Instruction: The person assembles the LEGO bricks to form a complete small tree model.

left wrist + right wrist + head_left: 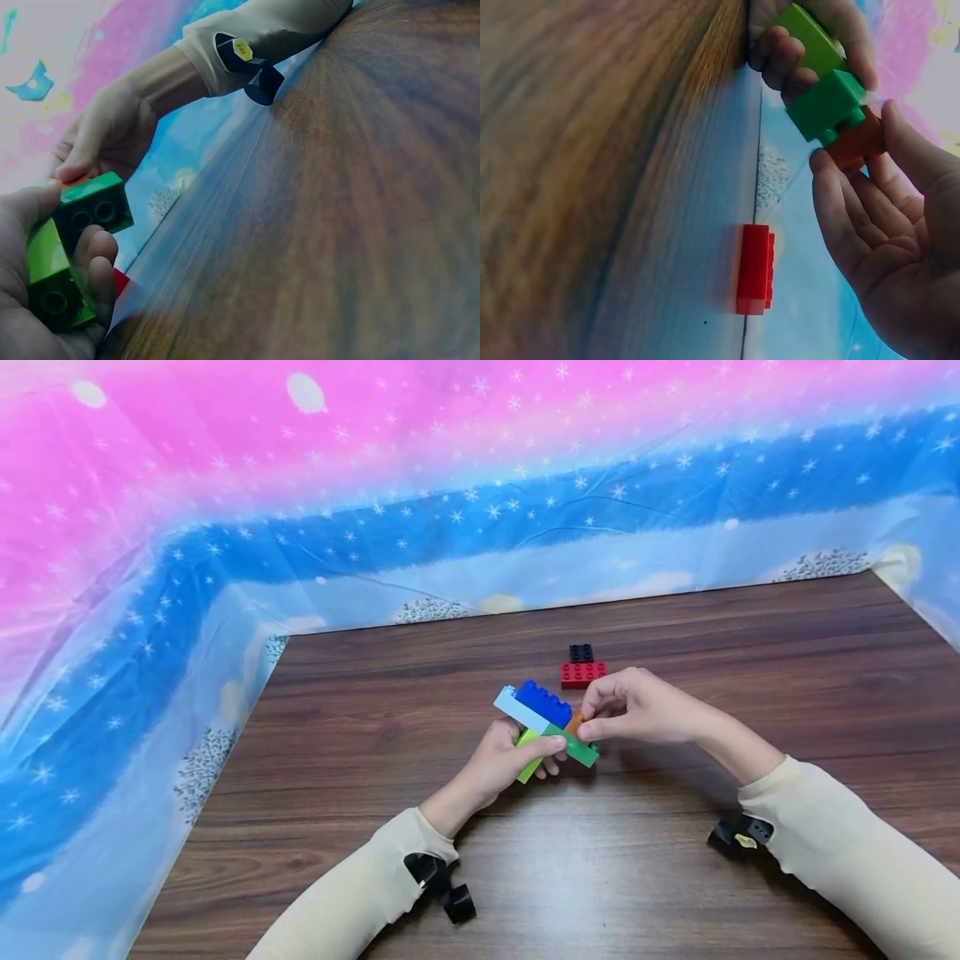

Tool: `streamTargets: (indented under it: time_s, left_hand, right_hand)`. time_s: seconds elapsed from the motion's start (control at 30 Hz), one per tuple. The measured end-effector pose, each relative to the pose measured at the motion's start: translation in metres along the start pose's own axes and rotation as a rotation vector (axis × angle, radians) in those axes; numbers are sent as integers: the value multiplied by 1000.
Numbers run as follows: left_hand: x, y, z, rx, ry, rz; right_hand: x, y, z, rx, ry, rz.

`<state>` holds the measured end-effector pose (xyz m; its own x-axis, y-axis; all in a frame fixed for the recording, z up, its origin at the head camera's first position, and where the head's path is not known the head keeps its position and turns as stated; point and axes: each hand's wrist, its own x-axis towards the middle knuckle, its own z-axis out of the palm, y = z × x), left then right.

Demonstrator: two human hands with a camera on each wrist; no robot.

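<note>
Left hand (501,765) is holding the joined bricks, fingers curling round the lime brick (527,770), thumb pressing the green brick (579,750). Light blue brick (517,707) and blue brick (543,703) are sitting just beyond the left fingers. Right hand (643,708) is pinching the orange brick (574,722) between thumb and fingers, nearly closed, against green's studded side. Red brick (582,682) is lying on the desk (360,710) beyond the right fingers, black brick (581,652) just past it.
</note>
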<state>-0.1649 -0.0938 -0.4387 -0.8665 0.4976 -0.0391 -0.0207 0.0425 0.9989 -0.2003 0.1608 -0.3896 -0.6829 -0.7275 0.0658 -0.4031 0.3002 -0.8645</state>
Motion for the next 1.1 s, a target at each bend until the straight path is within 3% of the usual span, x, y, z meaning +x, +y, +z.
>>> streamTargets:
  time_s: [0.13, 0.23, 0.37, 0.47, 0.6, 0.83, 1.0, 1.1]
  left_hand:
    - [0, 1, 0, -41, 11, 3]
    - [0, 1, -1, -75, 41, 9]
    - [0, 2, 0, -130, 60, 10]
    - [0, 1, 2, -157, 35, 5]
    - [0, 1, 3, -190, -3, 6]
    - [-1, 0, 1, -222, -25, 13]
    - [-2, -2, 1, -185, 12, 41]
    - [-2, -2, 1, -178, -2, 52]
  right_hand:
    - [4, -1, -8, -21, 13, -27]
    - [13, 0, -15, -48, 90, -31]
    - [25, 5, -18, -256, 200, 21]
    - [29, 8, -16, -459, 172, 82]
    - [28, 13, -14, -582, 107, 122]
    - [25, 18, -8, -566, 103, 100]
    - [21, 15, -6, -506, 6, 72]
    - [15, 10, -10, -406, -72, 86]
